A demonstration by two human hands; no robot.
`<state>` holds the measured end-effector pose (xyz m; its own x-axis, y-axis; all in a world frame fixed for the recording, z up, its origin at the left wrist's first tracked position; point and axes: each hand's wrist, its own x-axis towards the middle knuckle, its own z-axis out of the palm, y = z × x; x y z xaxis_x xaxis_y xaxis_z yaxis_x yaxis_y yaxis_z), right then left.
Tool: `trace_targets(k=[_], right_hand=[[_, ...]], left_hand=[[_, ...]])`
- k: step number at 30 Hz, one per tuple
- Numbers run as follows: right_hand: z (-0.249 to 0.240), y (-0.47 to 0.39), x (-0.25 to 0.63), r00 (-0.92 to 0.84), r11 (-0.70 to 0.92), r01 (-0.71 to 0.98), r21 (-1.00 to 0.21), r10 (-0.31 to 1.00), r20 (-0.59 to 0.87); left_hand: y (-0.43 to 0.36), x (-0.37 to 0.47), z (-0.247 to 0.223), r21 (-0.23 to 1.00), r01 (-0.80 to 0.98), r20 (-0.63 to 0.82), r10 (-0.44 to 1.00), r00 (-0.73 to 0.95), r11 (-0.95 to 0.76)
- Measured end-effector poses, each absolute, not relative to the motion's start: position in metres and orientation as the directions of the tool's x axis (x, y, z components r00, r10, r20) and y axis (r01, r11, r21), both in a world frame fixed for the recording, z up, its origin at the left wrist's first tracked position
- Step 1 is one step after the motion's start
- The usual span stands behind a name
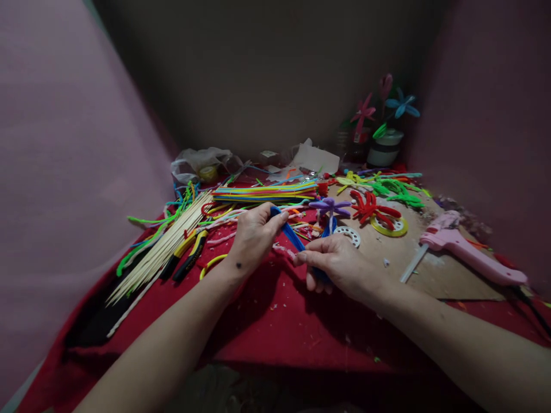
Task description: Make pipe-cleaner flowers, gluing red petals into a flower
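Observation:
A bundle of blue pipe cleaners [293,236] stretches between my two hands above the red cloth. My left hand [257,232] pinches its upper left end between thumb and fingers. Lower down, my right hand [333,261] is closed around the other part, with some blue showing under the fingers. Just behind the right hand are a purple pipe-cleaner flower [330,207] and a white ring with holes [348,236]. A red pipe-cleaner flower [373,209] rests by a yellow ring [390,226] farther right.
Wooden skewers [167,246] and yellow-black pliers [190,256] lie on the left. A stack of coloured pipe cleaners [267,192] is behind my hands. On the right, a pink glue gun [471,246] rests on cardboard [443,281]. Finished flowers [402,105] stand in jars at the back.

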<state>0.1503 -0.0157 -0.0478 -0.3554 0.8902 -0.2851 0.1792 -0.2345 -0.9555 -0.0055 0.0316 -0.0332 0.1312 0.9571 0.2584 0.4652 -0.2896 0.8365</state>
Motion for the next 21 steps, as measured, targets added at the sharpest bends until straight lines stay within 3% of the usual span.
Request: trace_targets(k=[13,15,18,21], right_hand=[[-0.0547,-0.0144,0.1532,-0.405,-0.288,0.039,-0.957,0.871,-0.279],[-0.0549,-0.0141,0.1532,-0.411,-0.285,0.024,-0.958,0.871,-0.269],[-0.0537,-0.0138,0.1536,-0.399,-0.291,0.007,-0.957,0.876,-0.269],[-0.052,-0.0133,0.1547,-0.387,-0.298,-0.005,-0.955,0.881,-0.273]], left_hand=[[0.0366,-0.004,-0.0392,0.505,0.719,0.524,0.832,0.183,-0.477],[0.0379,-0.0041,-0.0407,0.601,0.66,0.478,0.865,0.154,-0.45],[0.0396,-0.005,-0.0412,0.873,0.429,0.191,0.973,0.132,-0.23],[0.039,-0.0058,-0.0387,0.987,0.163,-0.033,0.976,0.214,-0.002]])
